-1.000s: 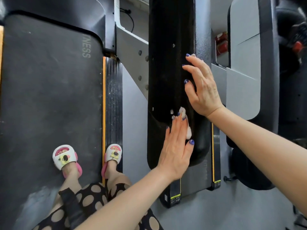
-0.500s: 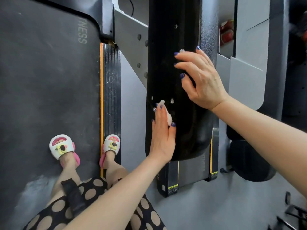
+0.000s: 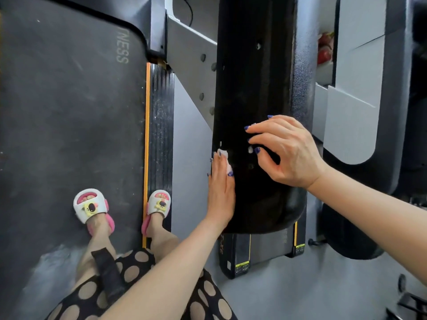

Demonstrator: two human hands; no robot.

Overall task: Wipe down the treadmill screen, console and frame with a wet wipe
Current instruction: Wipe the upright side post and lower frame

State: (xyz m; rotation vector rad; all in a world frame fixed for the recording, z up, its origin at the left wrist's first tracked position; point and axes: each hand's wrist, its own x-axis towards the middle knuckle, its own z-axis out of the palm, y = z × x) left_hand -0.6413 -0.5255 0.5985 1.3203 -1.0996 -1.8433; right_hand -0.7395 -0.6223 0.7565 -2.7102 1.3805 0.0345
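Note:
I look straight down at a glossy black handrail [image 3: 256, 77] of the treadmill, running away from me. My left hand [image 3: 220, 188] lies flat with straight fingers on the rail's left edge and presses a small white wet wipe [image 3: 225, 158] against it. Only a corner and an edge of the wipe show past the fingers. My right hand [image 3: 286, 151] hovers over the rail's right side with its fingers curled and spread. It holds nothing that I can see. Small white specks lie on the rail between the hands.
The dark running belt [image 3: 69, 112] with an orange-edged side strip [image 3: 159, 135] is at left, and my feet in white and pink slippers [image 3: 91, 206] stand on it. A grey upright [image 3: 194, 65] joins the rail. Another grey and black machine [image 3: 360, 88] stands at right.
My left hand has slid the wipe from the middle of the rail to its left edge. My right hand has come nearer along the rail, and its fingers have curled more.

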